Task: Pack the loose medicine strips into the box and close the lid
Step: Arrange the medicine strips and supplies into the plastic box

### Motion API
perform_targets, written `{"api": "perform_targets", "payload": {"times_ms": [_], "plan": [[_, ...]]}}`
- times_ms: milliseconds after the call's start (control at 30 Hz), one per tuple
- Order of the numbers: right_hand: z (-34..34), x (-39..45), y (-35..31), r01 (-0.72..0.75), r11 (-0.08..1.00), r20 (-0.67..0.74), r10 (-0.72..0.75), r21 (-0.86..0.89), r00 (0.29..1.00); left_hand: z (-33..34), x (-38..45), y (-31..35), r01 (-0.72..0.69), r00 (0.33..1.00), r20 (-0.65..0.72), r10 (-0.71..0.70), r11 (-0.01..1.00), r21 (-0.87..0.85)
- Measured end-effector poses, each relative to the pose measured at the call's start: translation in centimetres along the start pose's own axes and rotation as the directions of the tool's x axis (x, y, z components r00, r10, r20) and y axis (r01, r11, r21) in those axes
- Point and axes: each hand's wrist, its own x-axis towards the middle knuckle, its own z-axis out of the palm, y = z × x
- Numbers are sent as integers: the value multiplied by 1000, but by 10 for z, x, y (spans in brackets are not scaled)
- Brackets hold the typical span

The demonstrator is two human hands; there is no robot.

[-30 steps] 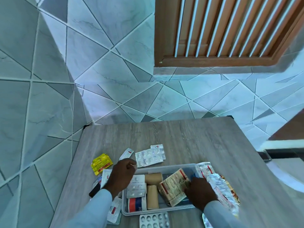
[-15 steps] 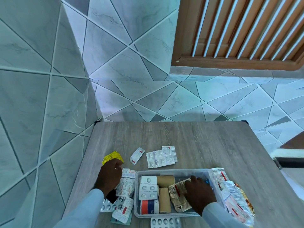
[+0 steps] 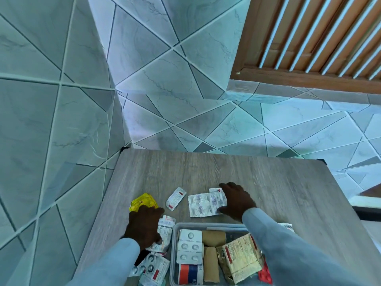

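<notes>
A clear plastic box point(image 3: 175, 230) sits at the table's near edge, holding white blister strips point(image 3: 188, 247), tan rolls point(image 3: 213, 238) and a gold packet point(image 3: 241, 259). My left hand point(image 3: 144, 226) rests palm down on a pile of white strips point(image 3: 165, 232) left of the box, its fingertips by a yellow sachet point(image 3: 143, 201). My right hand point(image 3: 237, 200) reaches past the box and lies on the right edge of a large silver strip point(image 3: 203, 204), fingers spread. A small white strip point(image 3: 175, 198) lies loose between the two hands.
More strips point(image 3: 152, 269) lie at the near left beside the box. The grey wooden table point(image 3: 226, 168) stands in a tiled corner, with walls at its left and far side. A wooden louvred window point(image 3: 309, 38) is at the upper right.
My right hand left the box and moved forward onto the large silver strip. My left hand stayed on the strip pile by the yellow sachet. The camera tilted left.
</notes>
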Motion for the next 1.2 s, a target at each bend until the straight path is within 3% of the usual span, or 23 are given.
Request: {"api": "perform_targets", "payload": {"times_ms": [200, 333, 400, 467, 567, 667, 800, 933, 1067, 1200], "plan": [[27, 41, 1, -74, 996, 205, 81, -39, 975, 3, 12, -21, -16, 998, -65, -5, 948, -318], [30, 44, -3, -51, 997, 73, 55, -58, 996, 0, 17, -35, -22, 997, -70, -33, 753, -658], [28, 45, 0, -77, 995, 56, 74, 56, 996, -7, 18, -42, 20, 992, -72, -107, 682, -731], [21, 42, 8, -93, 970, 57, 82, 226, 995, -17, 20, -47, -7, 977, -150, -154, 674, -739], [0, 30, 22, -45, 905, -112, 101, 423, 989, -45, 16, -45, -76, 946, -240, -219, 568, -820], [-29, 6, 37, 55, 829, -236, 94, 557, 967, -68, 5, -17, -166, 960, -252, -121, 480, -861], [-61, -45, 64, 78, 792, -76, -40, 605, 996, -72, -11, 53, -244, 969, -219, 110, 339, -909], [-76, -105, 92, 43, 827, 24, -68, 561, 997, -34, -22, 114, -242, 949, -128, 287, 407, -881], [-65, -137, 109, -36, 810, 80, -13, 585, 997, 0, -29, 148, -204, 949, -12, 314, 589, -782], [-28, -145, 100, -105, 843, 144, 33, 528, 989, 24, -35, 155, -391, 919, -143, 367, 801, -454]]}}
